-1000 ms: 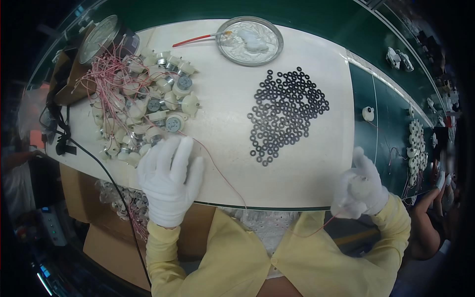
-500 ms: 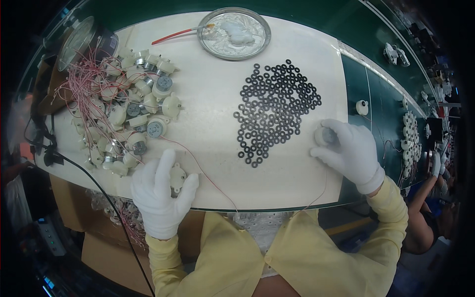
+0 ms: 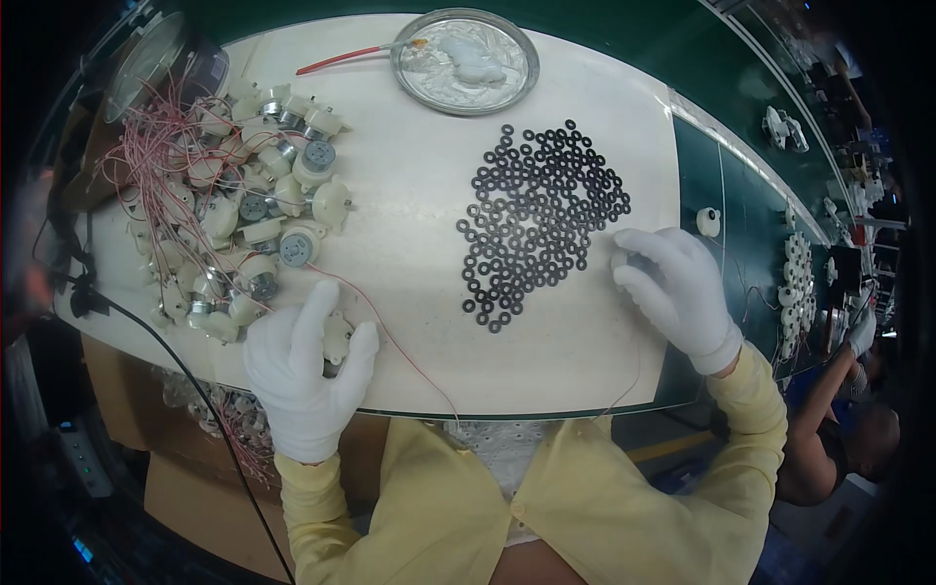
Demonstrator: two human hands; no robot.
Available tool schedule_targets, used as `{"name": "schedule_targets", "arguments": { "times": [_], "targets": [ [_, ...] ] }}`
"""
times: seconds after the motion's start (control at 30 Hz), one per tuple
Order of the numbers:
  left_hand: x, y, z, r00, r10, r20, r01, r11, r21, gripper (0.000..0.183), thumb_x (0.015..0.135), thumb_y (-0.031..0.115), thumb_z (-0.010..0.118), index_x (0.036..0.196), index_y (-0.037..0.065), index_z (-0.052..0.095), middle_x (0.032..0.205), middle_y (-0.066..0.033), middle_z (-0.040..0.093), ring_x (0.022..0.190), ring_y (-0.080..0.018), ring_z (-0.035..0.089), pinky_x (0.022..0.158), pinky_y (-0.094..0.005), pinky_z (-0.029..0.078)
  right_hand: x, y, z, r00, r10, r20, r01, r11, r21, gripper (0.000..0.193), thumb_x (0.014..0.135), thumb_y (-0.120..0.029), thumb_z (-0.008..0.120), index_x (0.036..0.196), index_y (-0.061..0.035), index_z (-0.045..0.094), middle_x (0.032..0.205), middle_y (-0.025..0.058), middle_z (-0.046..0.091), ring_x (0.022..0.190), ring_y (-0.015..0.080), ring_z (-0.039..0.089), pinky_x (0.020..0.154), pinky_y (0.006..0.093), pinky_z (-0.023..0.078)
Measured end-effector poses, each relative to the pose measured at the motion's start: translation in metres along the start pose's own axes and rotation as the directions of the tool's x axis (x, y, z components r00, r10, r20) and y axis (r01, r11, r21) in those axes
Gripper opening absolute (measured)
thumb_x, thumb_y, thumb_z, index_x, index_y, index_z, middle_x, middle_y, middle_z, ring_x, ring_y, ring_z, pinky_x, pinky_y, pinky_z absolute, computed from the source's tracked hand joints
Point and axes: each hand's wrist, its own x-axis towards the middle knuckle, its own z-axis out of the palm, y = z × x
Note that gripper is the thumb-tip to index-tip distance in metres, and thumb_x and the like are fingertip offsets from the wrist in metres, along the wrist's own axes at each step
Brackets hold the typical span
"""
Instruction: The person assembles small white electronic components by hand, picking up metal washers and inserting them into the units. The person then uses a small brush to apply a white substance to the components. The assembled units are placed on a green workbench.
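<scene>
My left hand (image 3: 300, 385), in a white glove, is at the table's near left. Its thumb and fingers are curled about a cream geared motor (image 3: 336, 336), partly hidden by the fingers. My right hand (image 3: 682, 297), also gloved, is at the table's right side with another small motor (image 3: 634, 261) between thumb and fingers, mostly covered. A thin lead runs down from near that hand to the front edge. Left of the right hand lie many black rings (image 3: 531, 210), spread flat. A pile of cream and silver motors (image 3: 234, 210) with tangled pink wires (image 3: 161, 161) lies beyond my left hand.
A round metal dish (image 3: 463, 60) of white grease stands at the back, a red-handled brush (image 3: 341, 60) on its rim. Right of the table, a green surface bears a lone motor (image 3: 709, 222) and a row of motors (image 3: 798, 292). A black cable (image 3: 185, 366) crosses the left side.
My left hand has moved slightly left and closed in around its motor. My right hand has turned a little, covering more of the motor it holds. The whole view has shifted slightly.
</scene>
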Motion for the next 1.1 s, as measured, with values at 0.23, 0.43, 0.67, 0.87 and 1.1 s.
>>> {"name": "schedule_targets", "arguments": {
  "times": [0.23,0.43,0.67,0.87,1.1],
  "targets": [
    [0.0,-0.002,0.001,0.999,0.024,-0.031,-0.024,1.0,0.002,0.054,0.078,0.022,0.085,0.128,0.01,0.067,0.094,-0.0061,0.063,0.08,-0.028,0.056,0.074,-0.0413,0.044,-0.003,-0.004,0.007,0.951,0.257,0.173,-0.31,0.77,0.557,0.035,0.099,-0.012,0.071,0.131,0.0022,0.064,0.096,0.0026,0.065,0.077,0.0054,0.057,0.072,0.0212,0.048],
    [-0.002,-0.002,0.002,1.0,0.006,-0.02,-0.006,1.0,-0.001,0.055,0.077,0.023,0.085,0.127,0.01,0.067,0.093,-0.0058,0.062,0.079,-0.0275,0.056,0.074,-0.0413,0.044,0.0,-0.009,0.003,0.948,0.228,0.222,-0.313,0.796,0.518,0.035,0.103,-0.012,0.066,0.133,0.0045,0.061,0.097,0.0029,0.064,0.078,0.0064,0.056,0.072,0.0223,0.049],
    [-0.002,-0.003,0.001,1.0,0.004,-0.015,-0.005,1.0,-0.028,0.054,0.077,0.024,0.085,0.126,0.01,0.068,0.092,-0.0058,0.061,0.079,-0.0271,0.055,0.073,-0.0408,0.043,0.023,-0.01,0.001,0.972,-0.229,0.042,0.227,0.973,0.046,0.032,0.091,-0.009,0.071,0.121,-0.0014,0.065,0.092,0.0075,0.067,0.071,0.0219,0.063,0.065,0.0329,0.05],
    [-0.002,-0.003,-0.002,1.0,-0.008,-0.007,0.008,1.0,-0.02,0.054,0.077,0.024,0.085,0.126,0.009,0.069,0.091,-0.0053,0.061,0.078,-0.0268,0.054,0.072,-0.0405,0.042,0.036,-0.02,-0.01,0.915,-0.334,0.228,0.393,0.866,-0.308,0.038,0.076,-0.013,0.074,0.114,-0.0131,0.068,0.087,0.0034,0.065,0.073,0.0234,0.062,0.063,0.0374,0.046],
    [-0.001,-0.004,0.0,1.0,0.004,-0.018,-0.005,1.0,-0.029,0.053,0.077,0.023,0.085,0.126,0.009,0.069,0.09,-0.0051,0.061,0.078,-0.0268,0.054,0.072,-0.0402,0.043,0.036,-0.024,-0.014,0.868,-0.409,0.281,0.496,0.713,-0.495,0.028,0.077,-0.016,0.069,0.105,-0.0188,0.069,0.09,-0.0017,0.058,0.077,0.0191,0.058,0.071,0.0355,0.046]
  ]
}}
